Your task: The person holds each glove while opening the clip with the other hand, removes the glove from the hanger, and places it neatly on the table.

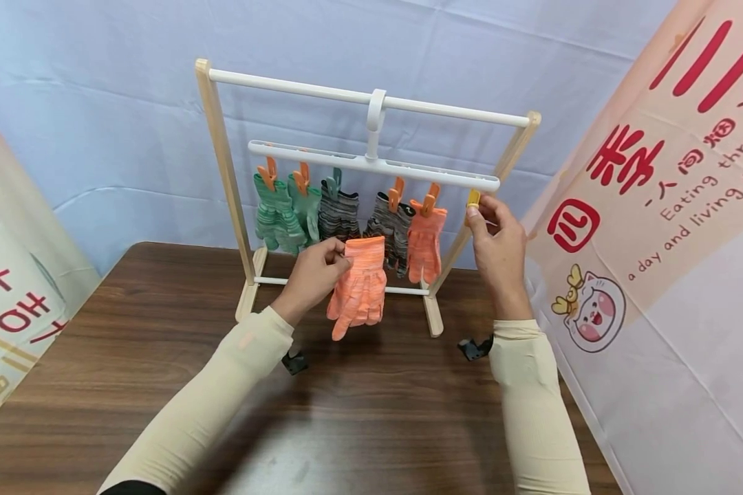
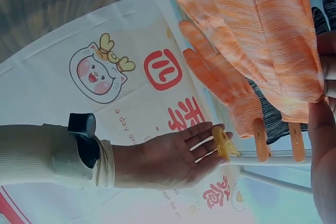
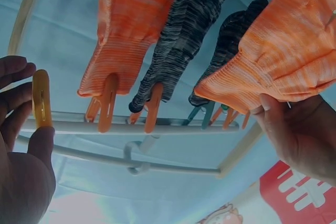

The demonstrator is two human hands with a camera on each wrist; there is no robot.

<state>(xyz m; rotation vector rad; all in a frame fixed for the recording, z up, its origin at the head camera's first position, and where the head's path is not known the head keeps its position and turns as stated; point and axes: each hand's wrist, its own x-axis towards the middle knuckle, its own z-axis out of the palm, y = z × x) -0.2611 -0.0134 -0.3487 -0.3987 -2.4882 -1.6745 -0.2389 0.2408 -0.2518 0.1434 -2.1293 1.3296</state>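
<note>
My left hand [image 1: 312,276] pinches an orange knitted glove [image 1: 364,285] by the side of its cuff. The glove hangs fingers down in front of the rack. At the right end of the white hanger [image 1: 371,163], my right hand [image 1: 501,240] pinches a yellow clothespin [image 1: 473,198] between thumb and fingers. In the right wrist view, no glove shows in that yellow clothespin [image 3: 41,98]. Just left of it, a second orange glove [image 1: 425,240] hangs from an orange clothespin [image 1: 431,199]. Two grey-black gloves [image 1: 339,216] and two green gloves [image 1: 278,216] hang farther left.
The hanger hooks over the top white bar [image 1: 297,86] of a wooden rack [image 1: 223,158], which stands on a brown wooden table [image 1: 371,412]. Pale cloth is behind it, and a printed banner [image 1: 656,227] hangs close beyond my right arm. More orange clothespins [image 1: 271,172] and a teal clothespin [image 1: 334,183] grip the gloves.
</note>
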